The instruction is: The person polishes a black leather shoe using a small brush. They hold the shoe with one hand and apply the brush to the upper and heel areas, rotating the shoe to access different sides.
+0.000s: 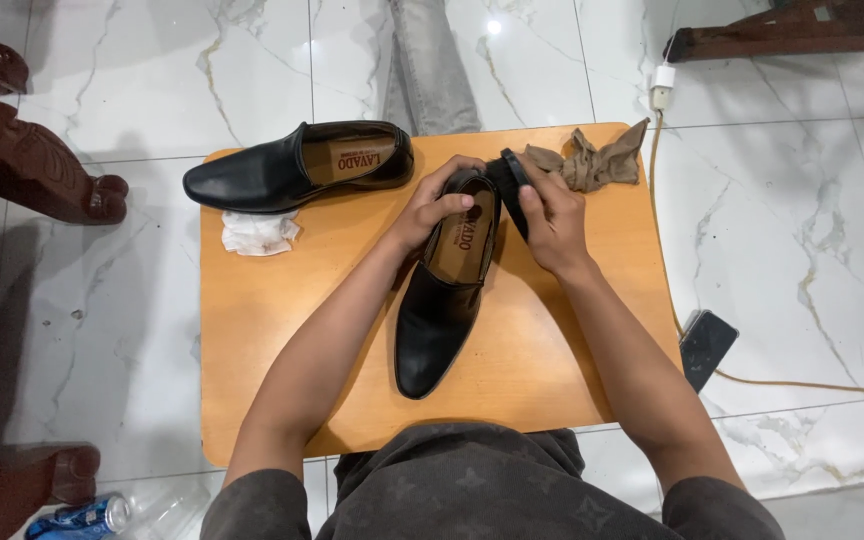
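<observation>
With my left hand (434, 205) gripping the heel of the black shoe (447, 295) mid-tabletop (552, 370) and my right hand (549, 222) clenching the brush (512, 185), a hard stroke risked skidding the shoe sideways.

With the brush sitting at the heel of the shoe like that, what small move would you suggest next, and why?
Probably a short stroke of the black brush along the heel of the near shoe. The right hand holds the brush against the heel end, while the left hand steadies the shoe at its opening.
</observation>
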